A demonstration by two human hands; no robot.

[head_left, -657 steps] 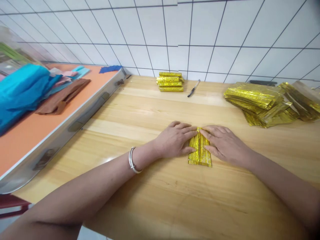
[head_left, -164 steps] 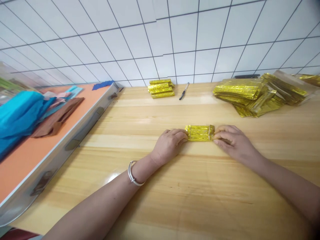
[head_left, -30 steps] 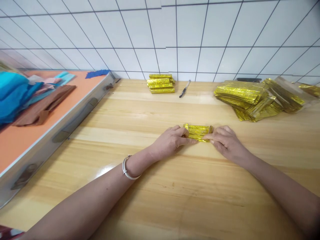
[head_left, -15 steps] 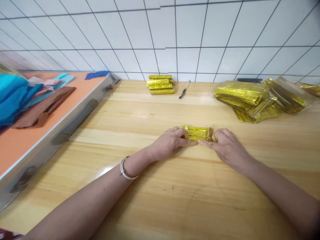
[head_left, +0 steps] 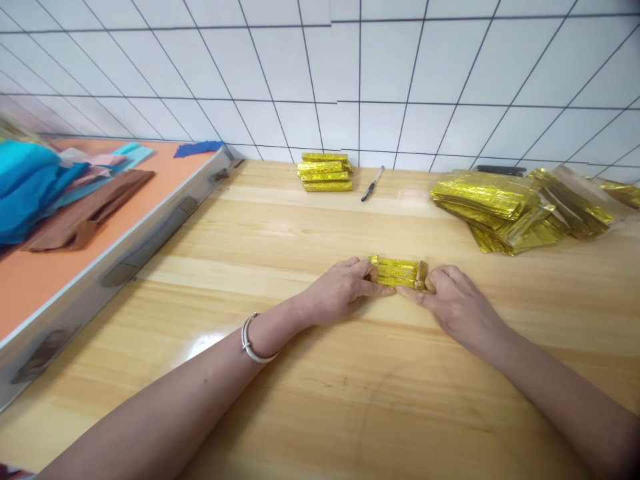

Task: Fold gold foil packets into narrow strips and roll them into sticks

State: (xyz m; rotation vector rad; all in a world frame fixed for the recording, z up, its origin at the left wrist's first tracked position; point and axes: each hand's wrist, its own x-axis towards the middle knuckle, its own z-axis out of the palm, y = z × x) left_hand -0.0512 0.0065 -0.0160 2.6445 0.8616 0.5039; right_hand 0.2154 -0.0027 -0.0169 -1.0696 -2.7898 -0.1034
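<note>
A small piece of folded gold foil paper (head_left: 400,270) lies on the wooden table, its two short ends turned up. My left hand (head_left: 345,287) grips its left end, fingers curled behind and thumb along the near edge. At the opposite end, my right hand (head_left: 450,297) has its fingers bent in and its thumb pressed on the near edge. Both thumb tips almost meet at the middle of that edge. The fingertips are partly hidden by the hands and the foil.
Several rolled gold foil pieces (head_left: 326,173) lie by the tiled wall, with a pen (head_left: 373,185) beside them. A pile of flat gold foil sheets (head_left: 485,197) sits at the back right. On the left, an orange-topped case (head_left: 165,180) carries blue cloth (head_left: 25,187) and brown cloth (head_left: 90,213).
The view has shifted slightly, so everything sits a little differently in the picture. Both hands keep the same hold on the foil paper.
</note>
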